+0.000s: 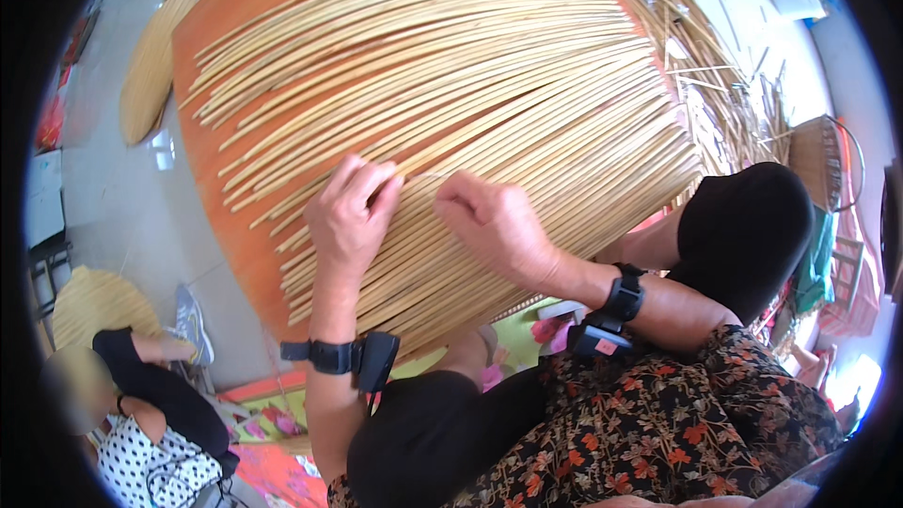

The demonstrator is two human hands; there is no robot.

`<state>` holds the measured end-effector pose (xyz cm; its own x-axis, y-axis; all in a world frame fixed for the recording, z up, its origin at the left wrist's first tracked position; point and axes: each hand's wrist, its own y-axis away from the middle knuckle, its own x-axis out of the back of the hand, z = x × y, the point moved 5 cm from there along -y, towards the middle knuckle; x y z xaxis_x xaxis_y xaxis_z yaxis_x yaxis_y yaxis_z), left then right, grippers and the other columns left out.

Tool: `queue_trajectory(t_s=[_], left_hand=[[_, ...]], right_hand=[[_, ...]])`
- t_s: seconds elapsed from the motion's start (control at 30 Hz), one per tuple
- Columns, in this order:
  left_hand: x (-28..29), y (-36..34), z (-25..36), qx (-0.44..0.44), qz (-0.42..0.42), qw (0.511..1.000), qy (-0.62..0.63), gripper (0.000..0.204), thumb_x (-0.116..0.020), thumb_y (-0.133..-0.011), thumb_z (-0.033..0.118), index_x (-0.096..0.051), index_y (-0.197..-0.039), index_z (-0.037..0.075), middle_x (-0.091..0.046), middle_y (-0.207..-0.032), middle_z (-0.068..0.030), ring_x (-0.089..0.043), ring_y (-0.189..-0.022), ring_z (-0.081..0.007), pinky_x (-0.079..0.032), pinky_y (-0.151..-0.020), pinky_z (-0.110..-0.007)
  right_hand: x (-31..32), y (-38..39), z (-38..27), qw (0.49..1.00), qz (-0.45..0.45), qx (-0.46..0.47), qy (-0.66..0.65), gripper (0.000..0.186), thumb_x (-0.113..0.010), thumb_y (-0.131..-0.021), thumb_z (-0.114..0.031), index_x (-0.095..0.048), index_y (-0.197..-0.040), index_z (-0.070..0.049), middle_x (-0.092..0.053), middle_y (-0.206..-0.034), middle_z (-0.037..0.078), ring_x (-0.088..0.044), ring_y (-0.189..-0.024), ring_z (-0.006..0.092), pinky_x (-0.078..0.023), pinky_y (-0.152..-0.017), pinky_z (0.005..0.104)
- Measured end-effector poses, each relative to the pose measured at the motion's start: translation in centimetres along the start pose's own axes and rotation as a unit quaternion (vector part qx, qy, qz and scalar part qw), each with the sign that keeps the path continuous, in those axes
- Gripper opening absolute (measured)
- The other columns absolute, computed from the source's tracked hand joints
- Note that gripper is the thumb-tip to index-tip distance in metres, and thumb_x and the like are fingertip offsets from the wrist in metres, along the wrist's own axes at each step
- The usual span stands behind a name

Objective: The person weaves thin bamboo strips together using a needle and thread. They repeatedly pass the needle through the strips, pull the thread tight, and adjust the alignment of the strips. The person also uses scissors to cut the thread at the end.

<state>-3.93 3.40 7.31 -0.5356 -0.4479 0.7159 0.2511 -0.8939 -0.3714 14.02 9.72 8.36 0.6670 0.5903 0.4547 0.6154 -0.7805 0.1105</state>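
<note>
Rows of long pale straw-coloured rods point(451, 38) lie side by side on an orange board point(226, 226). My left hand point(353, 207) rests over them at centre left, fingers curled in a pinch at a thin pale strand point(423, 175). Just to its right, my right hand point(484, 216) is closed too, thumb and forefinger together toward the same strand, which runs between both hands. The fingertips are partly hidden, so exactly how each grips it is hard to see.
Another person point(155, 442) sits at lower left beside a round woven piece point(94, 301). A long woven bundle point(146, 75) lies upper left. Loose stalks point(715, 75) pile at upper right, near a basket point(814, 160). My knee point(743, 235) rises beside the board's right edge.
</note>
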Motion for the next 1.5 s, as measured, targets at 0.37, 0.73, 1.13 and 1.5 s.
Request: queue_trajectory(t_s=[0.37,0.73,1.13,1.5], left_hand=[[-0.3,-0.5,0.3,0.028,-0.013,0.999,0.021,0.015,-0.085,-0.085,0.008,-0.075,-0.096,0.01,-0.067,-0.086,-0.0042,-0.068,-0.069,-0.0228,-0.053,-0.059,-0.035],[0.2,-0.4,0.1,0.045,-0.008,0.998,0.035,0.012,-0.084,-0.085,0.008,-0.075,-0.091,0.012,-0.066,-0.083,-0.0016,-0.068,-0.067,-0.0223,-0.052,-0.058,-0.035],[0.0,-0.4,-0.2,0.051,-0.013,0.998,0.044,0.012,-0.085,-0.085,0.01,-0.075,-0.091,0.012,-0.066,-0.082,-0.0014,-0.068,-0.067,-0.0217,-0.053,-0.058,-0.035],[0.0,-0.4,-0.3,0.067,-0.025,0.996,0.051,0.01,-0.085,-0.087,0.012,-0.076,-0.092,0.012,-0.067,-0.082,-0.0007,-0.067,-0.065,-0.02,-0.052,-0.058,-0.034]], right_hand=[[0.6,-0.2,0.4,1.0,-0.019,-0.017,0.007,0.01,-0.065,-0.1,-0.009,-0.068,-0.104,0.0,-0.071,-0.08,0.018,-0.074,-0.074,0.0318,-0.059,-0.069,0.0389],[-0.1,-0.2,0.9,0.998,-0.049,-0.045,-0.01,0.007,-0.062,-0.101,-0.004,-0.066,-0.102,0.002,-0.068,-0.07,0.007,-0.066,-0.056,0.0124,-0.054,-0.054,0.0288],[0.0,-0.5,0.4,0.998,-0.04,-0.005,0.048,0.007,-0.064,-0.092,-0.005,-0.068,-0.096,-0.001,-0.07,-0.075,0.02,-0.072,-0.07,0.0382,-0.059,-0.065,0.0445],[-0.3,-0.4,0.8,0.998,-0.038,-0.029,0.029,0.007,-0.064,-0.093,-0.006,-0.068,-0.097,-0.001,-0.069,-0.073,0.02,-0.072,-0.069,0.0387,-0.059,-0.064,0.0447]])
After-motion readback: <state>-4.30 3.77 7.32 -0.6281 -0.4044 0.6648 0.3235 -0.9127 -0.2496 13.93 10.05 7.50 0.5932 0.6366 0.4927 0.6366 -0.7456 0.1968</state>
